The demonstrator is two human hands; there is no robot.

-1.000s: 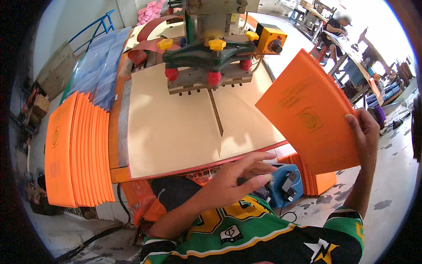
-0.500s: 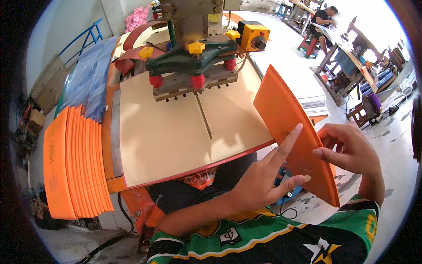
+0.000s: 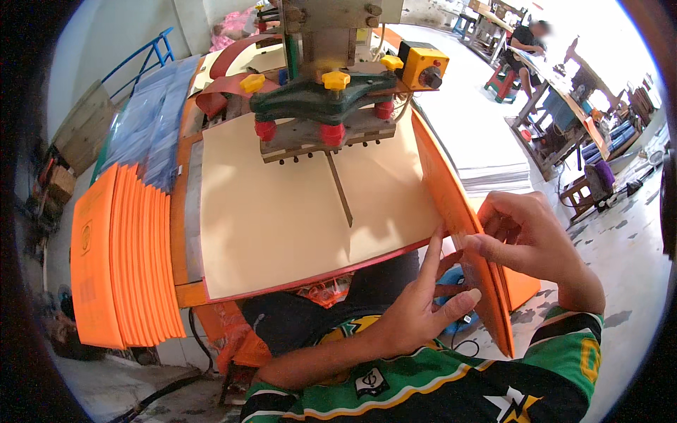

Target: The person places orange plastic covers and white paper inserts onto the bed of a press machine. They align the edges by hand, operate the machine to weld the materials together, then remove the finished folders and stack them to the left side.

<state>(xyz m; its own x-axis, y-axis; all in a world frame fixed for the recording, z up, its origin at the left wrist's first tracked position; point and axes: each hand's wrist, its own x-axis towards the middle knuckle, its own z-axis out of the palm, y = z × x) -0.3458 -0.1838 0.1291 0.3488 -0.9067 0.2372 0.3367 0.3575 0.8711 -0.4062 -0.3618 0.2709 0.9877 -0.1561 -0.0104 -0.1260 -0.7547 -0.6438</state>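
Observation:
An orange folder (image 3: pixel 452 194) stands tilted on edge at the right side of the press bed, its near end hanging past the bed's front corner. My right hand (image 3: pixel 534 238) pinches its right edge, thumb in front and fingers curled behind. Against the folder's left face rests my left hand (image 3: pixel 416 307), index finger stretched out and thumb spread apart. A cream sheet (image 3: pixel 282 233) covers the press bed. Over it hangs the press head (image 3: pixel 324 99), with yellow knobs, red feet and a thin strip reaching down to the sheet.
Upright orange folders (image 3: pixel 130 261) are packed in a row at the left, before clear plastic sleeves (image 3: pixel 151 106). A yellow control box (image 3: pixel 422 67) is fixed beside the press. White sheets (image 3: pixel 493 178) are stacked behind the folder. Another person (image 3: pixel 527 46) sits at a far bench.
The folder has swung more edge-on and shifted left against the bed's right side. Both hands moved with it, the right one leftward. The whole view has shifted slightly.

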